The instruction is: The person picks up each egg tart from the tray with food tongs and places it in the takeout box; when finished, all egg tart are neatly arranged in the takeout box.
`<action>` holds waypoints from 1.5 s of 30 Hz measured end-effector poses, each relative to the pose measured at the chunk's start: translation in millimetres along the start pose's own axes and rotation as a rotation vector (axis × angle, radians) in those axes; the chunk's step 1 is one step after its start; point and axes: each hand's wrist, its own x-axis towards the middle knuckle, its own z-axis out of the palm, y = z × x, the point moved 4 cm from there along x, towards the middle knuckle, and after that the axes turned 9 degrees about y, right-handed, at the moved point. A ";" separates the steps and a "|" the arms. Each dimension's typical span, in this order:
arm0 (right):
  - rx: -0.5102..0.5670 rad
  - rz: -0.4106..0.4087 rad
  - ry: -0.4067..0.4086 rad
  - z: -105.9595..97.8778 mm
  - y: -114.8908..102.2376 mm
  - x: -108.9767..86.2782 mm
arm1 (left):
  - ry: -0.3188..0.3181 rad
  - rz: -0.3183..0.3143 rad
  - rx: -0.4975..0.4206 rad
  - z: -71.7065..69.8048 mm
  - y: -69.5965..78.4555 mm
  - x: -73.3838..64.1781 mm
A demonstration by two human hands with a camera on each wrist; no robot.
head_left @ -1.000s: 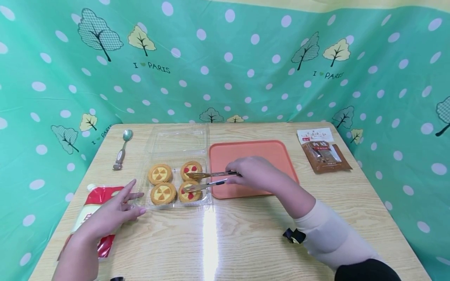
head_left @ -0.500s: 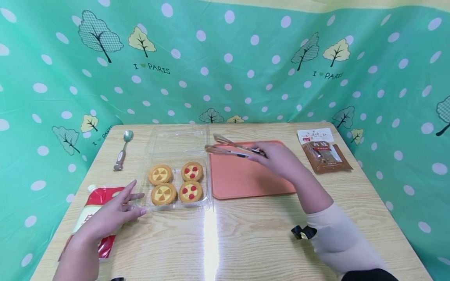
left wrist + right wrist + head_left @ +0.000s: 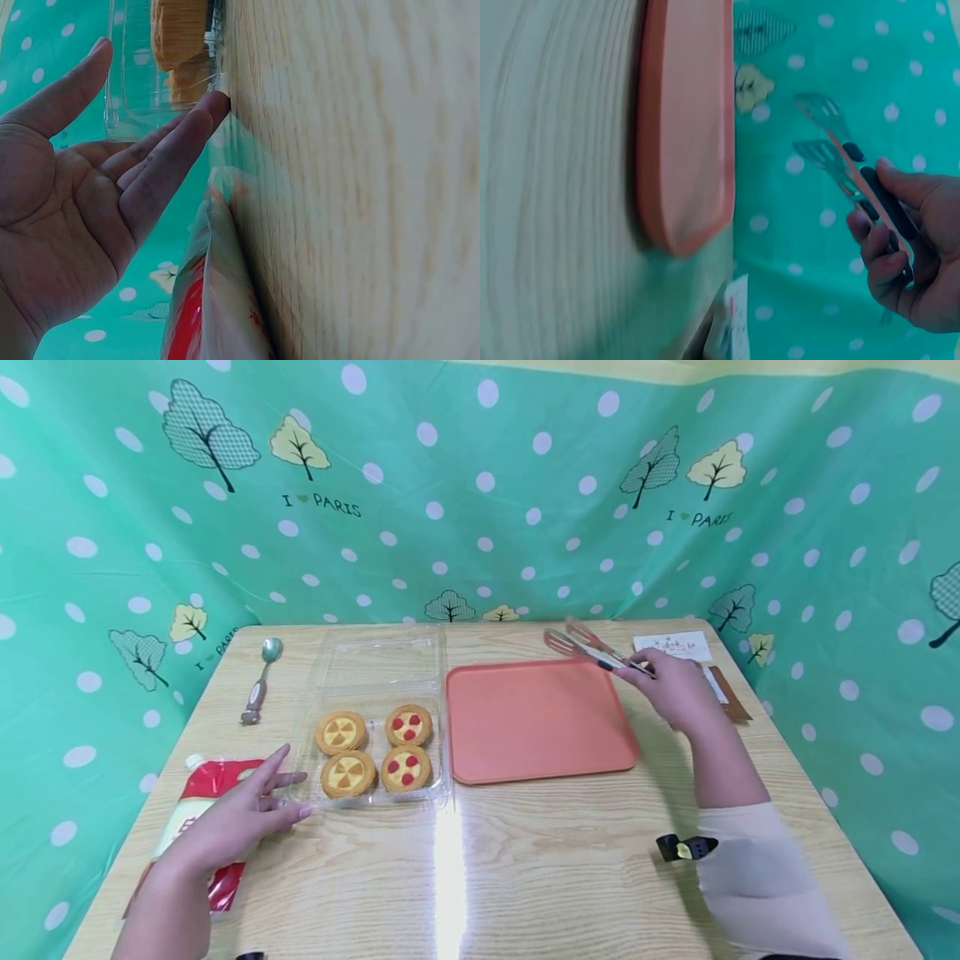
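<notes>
My right hand point(image 3: 678, 689) grips a pair of tongs point(image 3: 602, 654), raised above the far right corner of the pink tray point(image 3: 536, 722). The tongs point(image 3: 890, 204) have slotted heads, spread apart with nothing between them in the right wrist view. My left hand point(image 3: 240, 814) lies with fingers spread at the left side of a clear plastic box point(image 3: 382, 662), whose lid is folded back. Two tarts with wedge-patterned tops point(image 3: 348, 774) and two with red spots point(image 3: 406, 768) sit inside the box. In the left wrist view, my fingertips are close to the box's wall; contact is unclear.
A red and white spouted pouch point(image 3: 217, 777) lies partly under my left forearm. Behind it is a spoon point(image 3: 258, 685) with a brown handle. The brown packet point(image 3: 731, 693) at the back right is partly hidden by my right hand. A green dotted curtain point(image 3: 480, 527) hangs behind.
My right hand has lifted the tongs off the red-spotted tarts and carried them right and back, across the tray. The tarts stay in place, and my left hand has not moved.
</notes>
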 end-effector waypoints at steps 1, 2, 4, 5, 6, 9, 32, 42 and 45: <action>-0.006 0.008 0.005 -1.1 5.8 0.5 | 0.000 0.000 -0.002 0.0 0.1 -0.1; -0.019 0.016 0.010 -2.0 11.2 1.0 | 0.000 0.001 -0.003 0.0 0.2 -0.2; -0.040 0.035 0.010 -2.2 21.2 2.3 | 0.000 0.001 -0.005 0.1 0.3 -0.3; -0.049 0.044 0.010 -2.0 25.4 3.0 | 0.001 0.000 -0.004 0.2 0.3 -0.3; -0.056 0.051 0.010 -1.5 29.5 3.7 | 0.001 -0.001 -0.003 0.2 0.2 -0.3; -0.067 0.093 -0.011 1.2 40.3 5.9 | 0.003 -0.003 -0.002 0.3 0.3 -0.3; -0.186 0.123 -0.288 34.4 55.8 -7.3 | -0.001 -0.023 -0.019 1.0 1.2 -1.3; -0.072 0.203 -0.401 44.8 57.5 -8.5 | 0.007 -0.015 -0.008 0.6 1.3 -1.2; -0.107 0.178 -0.369 42.4 56.4 -7.9 | 0.010 -0.009 -0.002 0.5 1.8 -2.1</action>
